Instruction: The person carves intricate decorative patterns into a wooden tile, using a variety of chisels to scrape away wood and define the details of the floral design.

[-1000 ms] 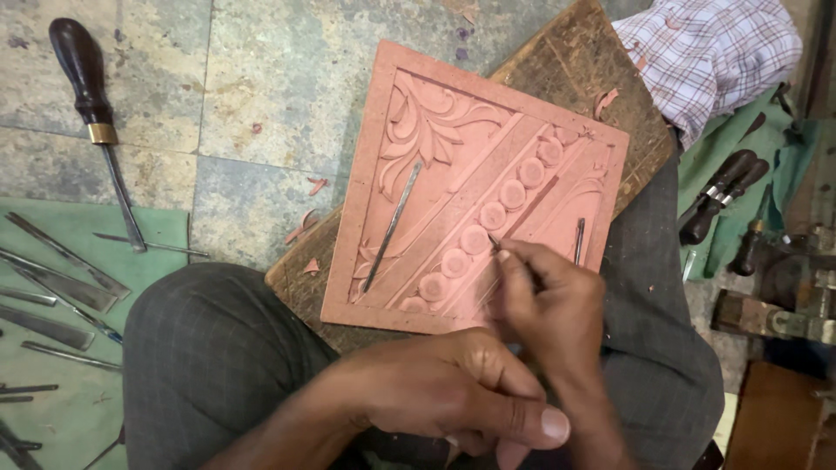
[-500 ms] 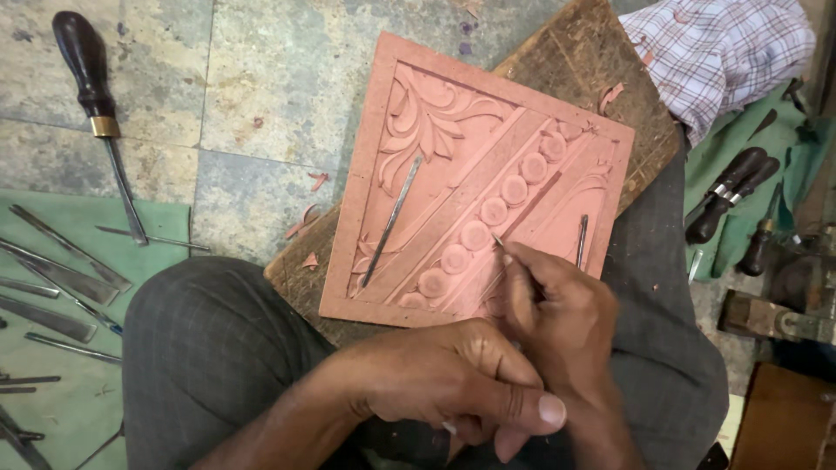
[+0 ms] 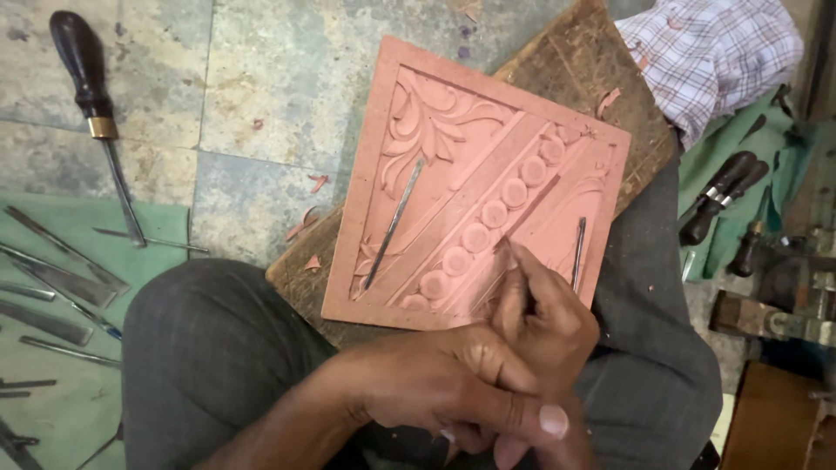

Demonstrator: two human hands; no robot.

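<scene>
A square terracotta tile [image 3: 435, 113], carved with leaves and a diagonal row of discs, lies on a worn wooden board [image 3: 566, 70] across my lap. My right hand [image 3: 549, 318] pinches a thin carving tool [image 3: 512, 257]; its tip touches the tile beside the lower discs. My left hand [image 3: 453, 383] lies across just below, fingers curled against my right wrist, thumb stretched out. Two slim metal tools rest loose on the tile, one on the left [image 3: 392, 226] and one near the right edge [image 3: 579, 252].
A dark-handled chisel [image 3: 83, 61] lies on the stone floor at upper left. Several flat metal blades [image 3: 52, 270] sit on a green cloth [image 3: 52, 392]. A checked cloth [image 3: 714, 52] and dark-handled tools [image 3: 723, 191] are at right. Clay shavings [image 3: 305, 226] dot the floor.
Both hands stay together at the tile's lower right. The tool tip has shifted only slightly along the row of discs.
</scene>
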